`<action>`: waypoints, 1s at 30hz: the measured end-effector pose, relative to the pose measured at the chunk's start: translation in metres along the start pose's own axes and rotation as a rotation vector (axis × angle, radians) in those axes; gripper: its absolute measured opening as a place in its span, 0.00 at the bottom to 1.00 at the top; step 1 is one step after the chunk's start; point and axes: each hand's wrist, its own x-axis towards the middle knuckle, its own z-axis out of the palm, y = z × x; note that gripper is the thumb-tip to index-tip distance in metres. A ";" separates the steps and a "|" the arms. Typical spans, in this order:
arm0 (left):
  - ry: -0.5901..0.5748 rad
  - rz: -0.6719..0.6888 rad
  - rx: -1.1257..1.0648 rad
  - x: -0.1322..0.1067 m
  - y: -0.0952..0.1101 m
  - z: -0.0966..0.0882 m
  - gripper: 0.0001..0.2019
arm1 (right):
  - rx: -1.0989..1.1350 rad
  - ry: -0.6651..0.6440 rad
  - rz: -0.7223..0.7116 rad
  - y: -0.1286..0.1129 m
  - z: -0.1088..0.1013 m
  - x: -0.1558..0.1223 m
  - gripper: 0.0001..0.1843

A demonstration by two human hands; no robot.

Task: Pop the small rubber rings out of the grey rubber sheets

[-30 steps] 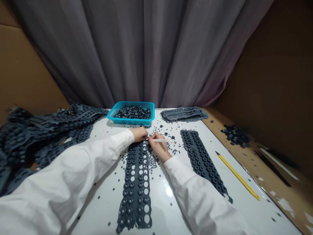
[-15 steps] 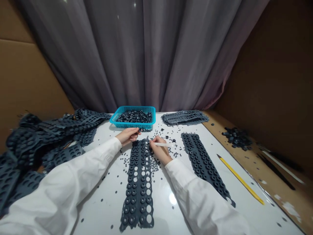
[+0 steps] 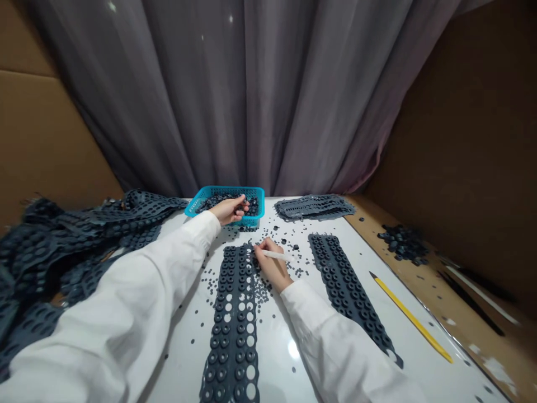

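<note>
My left hand (image 3: 230,210) is over the front of a blue plastic basket (image 3: 262,210) of small dark rubber pieces (image 3: 213,200). Its thumb and fingers are curled close together; whatever lies between them blends with the dark pieces behind. My right hand (image 3: 272,263) grips a slim white pen-like tool (image 3: 274,255) beside the far right edge of a dark rubber strip (image 3: 232,336). Rows of round ringed pieces fill much of this strip, with open holes mostly along its right side. The tool's tip is too small to make out.
A second rubber strip (image 3: 351,288) lies to the right, near a yellow cutter-like tool (image 3: 411,316). Stacked strips (image 3: 314,206) lie at the back, and a heap of sheets (image 3: 96,224) at the left. Small dark discs (image 3: 262,294) dot the table; loose pieces (image 3: 405,243) are piled at the right.
My left hand has moved from the strip's far end, where it held a small dark piece, up over the basket. The right hand stays by the strip with the white tool.
</note>
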 end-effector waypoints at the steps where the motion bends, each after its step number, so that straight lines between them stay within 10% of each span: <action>1: 0.024 0.009 0.022 0.009 0.004 0.000 0.16 | 0.000 -0.001 0.003 -0.001 0.000 0.000 0.11; 10: 0.287 0.243 0.251 0.043 0.001 -0.006 0.21 | 0.023 -0.005 0.018 -0.003 -0.001 -0.002 0.11; 18: -0.435 0.466 1.278 -0.027 -0.031 -0.024 0.06 | 0.150 0.043 0.076 0.001 -0.001 0.003 0.11; 30: -0.534 0.521 1.402 -0.022 -0.042 -0.020 0.11 | 0.207 -0.067 0.138 -0.001 0.014 0.006 0.12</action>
